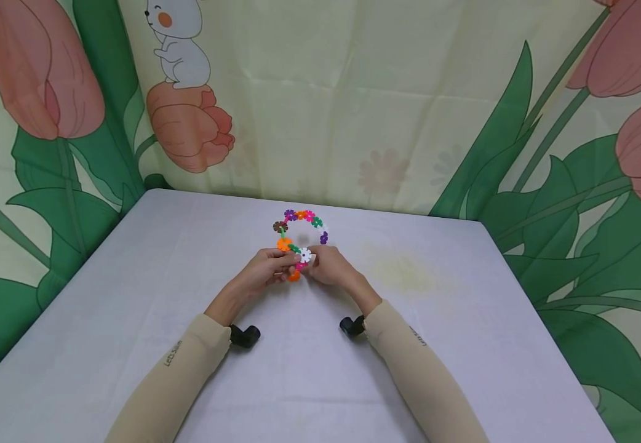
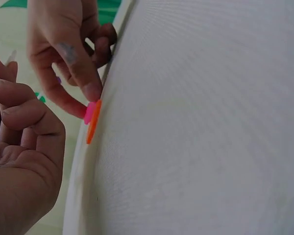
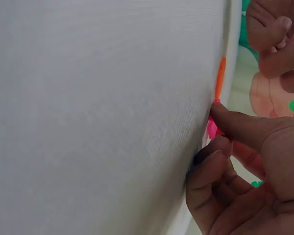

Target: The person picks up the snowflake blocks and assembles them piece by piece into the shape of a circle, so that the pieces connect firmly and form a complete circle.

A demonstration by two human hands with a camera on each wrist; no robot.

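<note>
A loop of linked, colourful flower-shaped plastic discs (image 1: 301, 215) curves up from between both hands in the head view. My left hand (image 1: 262, 271) grips the loop's near left part, by a white disc (image 1: 305, 255) and a green one. With thumb and finger, my right hand (image 1: 334, 267) pinches a pink disc (image 3: 212, 128) that is joined to an orange disc (image 3: 220, 78). This orange disc is at the near lower end, below the white one. In the left wrist view, the left hand's curled fingers (image 2: 27, 112) hide most of its hold.
The hands work over a table with a white cloth (image 1: 298, 381). A curtain (image 1: 309, 111) printed with tulips and a white animal hangs behind and on both sides. Black wrist cameras (image 1: 245, 336) stick out from beige sleeves (image 1: 176, 375).
</note>
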